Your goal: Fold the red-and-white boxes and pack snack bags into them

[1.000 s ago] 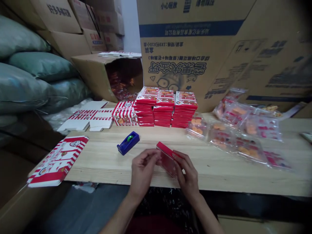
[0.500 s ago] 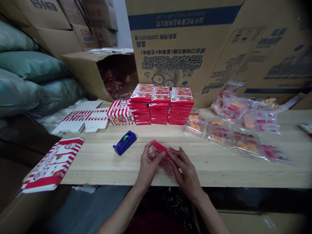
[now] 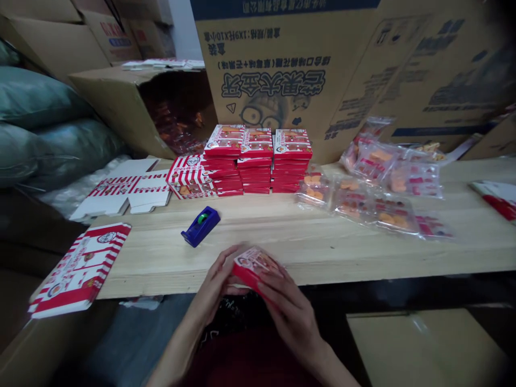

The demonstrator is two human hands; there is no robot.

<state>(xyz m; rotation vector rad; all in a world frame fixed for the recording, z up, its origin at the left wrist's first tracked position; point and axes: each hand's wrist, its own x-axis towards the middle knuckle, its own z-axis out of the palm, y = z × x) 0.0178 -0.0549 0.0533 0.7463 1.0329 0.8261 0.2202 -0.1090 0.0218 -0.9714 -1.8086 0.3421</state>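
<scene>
Between my hands, over the table's front edge, is a small red and white printed box [image 3: 255,264], its picture face turned up. My left hand [image 3: 220,277] is closed on its left side, the fingers partly behind it. With its fingers wrapped over the near right side, my right hand [image 3: 286,303] grips the same box. Further back, several similar boxes stand in stacks [image 3: 256,161] on the wooden table [image 3: 193,269]. A blue tape dispenser [image 3: 201,226] with green tape sits left of my hands.
Clear packs of candy [image 3: 355,207] lie on the right. Flat printed cartons [image 3: 80,269] are at the front left, with unfolded white and red ones [image 3: 121,188] behind. A large cardboard carton [image 3: 266,70] stands at the back; green sacks [image 3: 36,99] are piled far left.
The box has come nearer to me and turned, so its printed face now shows instead of its red edge. Both hands moved with it, and the camera view has shifted.
</scene>
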